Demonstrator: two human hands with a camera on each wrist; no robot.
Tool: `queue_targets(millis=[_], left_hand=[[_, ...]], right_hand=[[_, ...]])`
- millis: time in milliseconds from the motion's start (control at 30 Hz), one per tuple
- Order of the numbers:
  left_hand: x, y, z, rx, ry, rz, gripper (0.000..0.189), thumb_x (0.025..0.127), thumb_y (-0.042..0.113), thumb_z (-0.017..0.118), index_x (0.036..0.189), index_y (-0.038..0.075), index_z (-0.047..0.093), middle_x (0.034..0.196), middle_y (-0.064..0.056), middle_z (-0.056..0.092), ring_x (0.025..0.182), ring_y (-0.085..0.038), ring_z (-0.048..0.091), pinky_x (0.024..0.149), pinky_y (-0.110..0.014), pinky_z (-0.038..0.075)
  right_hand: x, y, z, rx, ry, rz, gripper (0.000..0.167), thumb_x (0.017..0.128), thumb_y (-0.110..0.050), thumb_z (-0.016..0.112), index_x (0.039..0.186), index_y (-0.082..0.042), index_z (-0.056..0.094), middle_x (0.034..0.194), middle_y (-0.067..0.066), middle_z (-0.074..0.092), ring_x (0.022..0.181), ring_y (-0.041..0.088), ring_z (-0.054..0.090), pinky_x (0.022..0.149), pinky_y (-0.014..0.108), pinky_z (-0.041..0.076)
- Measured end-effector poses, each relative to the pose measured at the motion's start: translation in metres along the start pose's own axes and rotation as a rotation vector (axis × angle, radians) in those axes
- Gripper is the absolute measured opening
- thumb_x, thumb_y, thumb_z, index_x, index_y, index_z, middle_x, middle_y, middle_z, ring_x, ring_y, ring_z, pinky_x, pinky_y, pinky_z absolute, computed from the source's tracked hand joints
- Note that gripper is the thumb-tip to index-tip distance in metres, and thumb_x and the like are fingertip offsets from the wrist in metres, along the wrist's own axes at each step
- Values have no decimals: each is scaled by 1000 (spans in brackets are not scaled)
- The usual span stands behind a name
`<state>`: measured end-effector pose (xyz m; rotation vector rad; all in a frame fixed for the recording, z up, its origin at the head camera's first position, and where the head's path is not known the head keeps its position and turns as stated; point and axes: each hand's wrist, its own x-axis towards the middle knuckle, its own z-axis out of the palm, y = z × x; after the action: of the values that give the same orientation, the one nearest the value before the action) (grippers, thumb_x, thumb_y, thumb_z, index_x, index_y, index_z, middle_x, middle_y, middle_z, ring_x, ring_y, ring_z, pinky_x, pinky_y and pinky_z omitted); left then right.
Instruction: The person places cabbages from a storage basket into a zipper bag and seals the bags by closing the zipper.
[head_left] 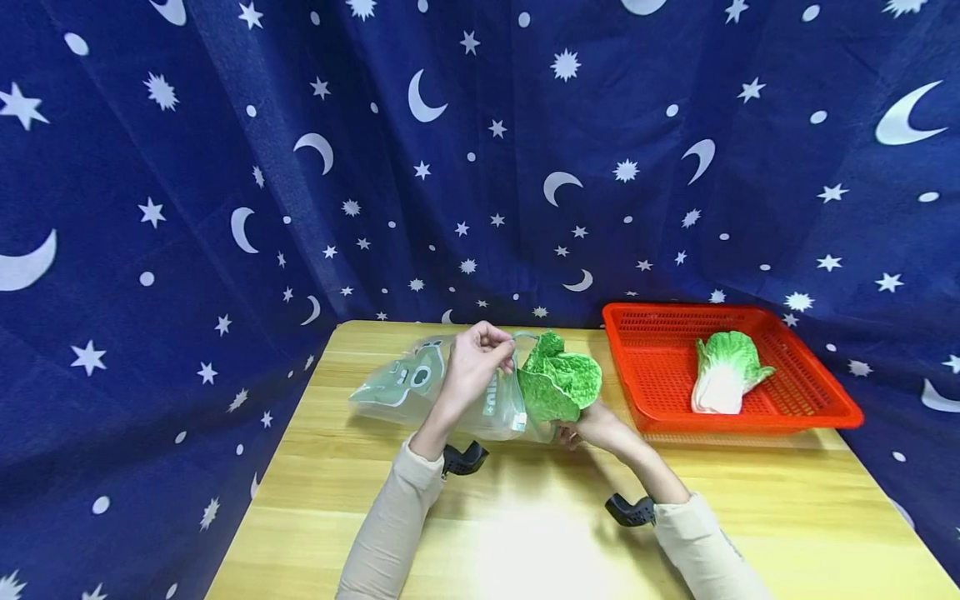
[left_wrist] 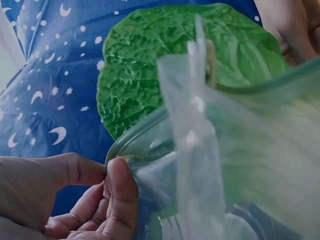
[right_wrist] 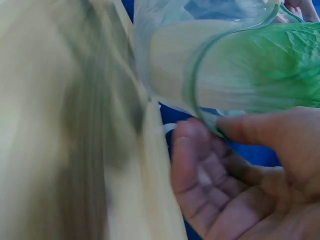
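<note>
A clear zip bag (head_left: 408, 383) with pale green print lies on its side, its mouth facing right. A Chinese cabbage (head_left: 558, 387) is partly in it: the white stem end shows through the plastic, while the green leaves (left_wrist: 135, 75) stick out of the mouth. My left hand (head_left: 471, 362) pinches the far part of the bag's rim between thumb and forefinger. On the near side, my right hand (head_left: 597, 427) pinches the green-edged rim (right_wrist: 195, 85) between thumb and fingertips, just below the leaves. A zip slider (head_left: 519, 422) shows at the mouth's edge.
A red plastic basket (head_left: 817, 408) stands at the back right of the wooden table (head_left: 315, 500), with a second Chinese cabbage (head_left: 726, 371) inside. Behind the table hangs a dark blue curtain (head_left: 525, 150) with moons and stars. Each wrist wears a black camera mount (head_left: 630, 510).
</note>
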<state>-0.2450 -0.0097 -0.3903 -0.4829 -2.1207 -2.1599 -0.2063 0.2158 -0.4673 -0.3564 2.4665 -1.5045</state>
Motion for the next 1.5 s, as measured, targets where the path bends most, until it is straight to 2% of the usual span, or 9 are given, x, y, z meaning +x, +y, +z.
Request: queue_targets(millis=[133,300,467,667,800,933,1200,1333,1500], left_hand=[[-1,2,-3,-24,19,18,11,86,0,65,94,-7,62,79,-26,66,52,-10,60,53,-28,56],[0,10,-15,-64,69,22,12,85,-2,63,94,-11,61,74,-21,66,51,-10,59,51,-25,55],[15,28,-27,-109,117,28,8,83,-1,62,88,-8,62,69,-3,66,50,-11,58,49,-24,54],[36,53,-34,-102,121,5,5,82,1,60,79,4,62,62,2,62,49,-13,58,51,-28,53],[41,62,-34,-139,111,9,9,82,-1,58,77,6,60,63,3,60,47,-9,53,47,-23,48],[41,69,-34,-182,100,24,11,82,-3,57,76,6,59,62,3,59,47,-12,51,46,-21,46],[42,82,-33,-205,67,112,8,84,-1,61,79,5,62,67,0,65,48,-11,56,45,-20,46],[44,78,-32,-204,58,108,7,84,-2,61,79,4,62,68,-1,66,49,-11,56,46,-20,46],[44,73,-35,-226,121,108,9,83,-4,61,77,2,61,66,-1,64,47,-10,55,44,-20,45]], right_hand=[[-2,-4,-2,130,34,72,14,92,2,49,99,12,54,71,22,63,61,26,64,61,41,58],[-4,-21,-13,272,217,121,15,96,-7,46,85,1,53,61,1,53,54,11,57,54,27,52],[-4,-50,-30,463,406,52,25,96,-21,56,74,-10,54,53,-5,44,44,8,48,42,21,43],[-9,-92,-41,571,448,-71,30,95,-21,59,67,-12,53,50,-4,43,40,9,46,37,20,40],[-13,-112,-44,593,453,-126,31,95,-20,60,66,-11,53,50,-3,44,40,9,46,37,20,41],[-14,-126,-49,602,476,-167,31,95,-19,60,66,-11,53,50,-3,45,40,9,46,37,21,40],[-7,-144,-60,644,624,-305,34,93,-18,63,62,-8,52,48,0,49,37,8,45,34,20,38],[-5,-142,-62,587,598,-284,34,93,-19,62,62,-8,53,47,0,51,36,9,46,35,20,40],[-2,-132,-59,498,535,-232,32,94,-23,63,67,-9,54,50,0,54,39,11,51,40,22,44]])
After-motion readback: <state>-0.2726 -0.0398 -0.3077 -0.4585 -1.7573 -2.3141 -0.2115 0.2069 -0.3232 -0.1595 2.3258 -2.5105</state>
